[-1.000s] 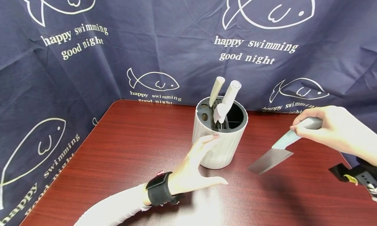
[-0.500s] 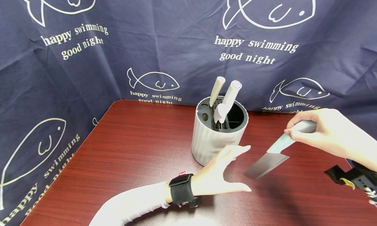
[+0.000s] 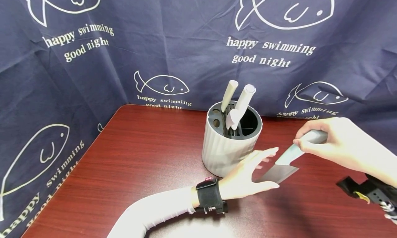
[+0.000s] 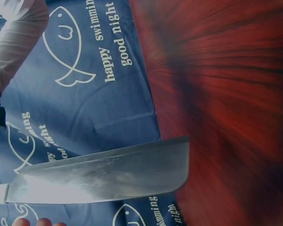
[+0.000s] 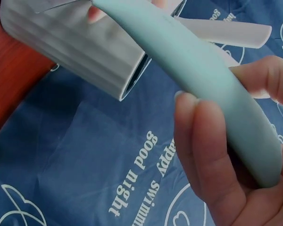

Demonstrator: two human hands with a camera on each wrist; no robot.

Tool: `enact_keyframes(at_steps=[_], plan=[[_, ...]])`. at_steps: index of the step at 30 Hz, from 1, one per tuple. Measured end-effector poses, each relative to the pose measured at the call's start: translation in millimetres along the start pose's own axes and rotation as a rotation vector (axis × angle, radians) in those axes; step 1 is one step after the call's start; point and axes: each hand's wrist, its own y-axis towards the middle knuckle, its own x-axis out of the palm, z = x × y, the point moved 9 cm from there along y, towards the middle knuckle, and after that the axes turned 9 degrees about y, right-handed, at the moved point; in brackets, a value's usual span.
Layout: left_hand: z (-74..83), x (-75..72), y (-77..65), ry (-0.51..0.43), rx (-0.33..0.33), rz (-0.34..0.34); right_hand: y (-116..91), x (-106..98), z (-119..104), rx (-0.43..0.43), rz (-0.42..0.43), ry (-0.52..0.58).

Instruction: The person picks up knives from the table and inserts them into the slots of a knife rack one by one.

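My right hand (image 3: 335,140) grips a kitchen knife (image 3: 289,155) by its pale blue-green handle (image 5: 198,70), blade slanting down to the left above the table. The broad, blunt-ended steel blade (image 4: 104,174) shows large in the left wrist view. My left hand (image 3: 243,177) is held out with fingers and thumb spread, and overlaps the blade's lower end in the head view, hiding its tip. Behind the left hand stands a white ribbed knife block (image 3: 223,152) with a dark grey top. White handles (image 3: 244,99) stick up from its slots.
The block's top has round holes (image 3: 216,122) on the left and a larger dark compartment (image 3: 249,123) on the right. Beneath is a reddish-brown wooden table (image 3: 149,145). A dark blue fish-print cloth (image 3: 186,41) hangs close behind and along the left side.
My left hand has moved right, from in front of the block to beside the blade. The right hand with the knife has drifted slightly left and down.
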Motion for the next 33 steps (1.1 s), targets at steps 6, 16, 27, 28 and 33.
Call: enact_keyframes(at_steps=[6, 16, 27, 28, 33], plan=[[4.3, 2.6, 11.2, -0.1, 0.019, 0.016, -0.3, 3.7, -4.3, -0.005, -0.009, 0.013], [5.7, 1.1, 21.0, -0.138, -0.064, 0.077, 0.3, 10.6, -10.6, -0.048, -0.025, 0.037], [-3.2, 6.4, 19.1, -0.229, -0.156, 0.049, -0.1, 14.3, -11.0, -0.038, -0.037, 0.032], [-3.3, 6.3, 18.9, -0.236, -0.161, 0.05, 0.0, 14.4, -11.0, -0.035, -0.037, 0.031], [-1.2, 3.2, 17.2, -0.226, -0.139, 0.074, -1.0, 13.5, -10.1, -0.02, -0.031, 0.047]])
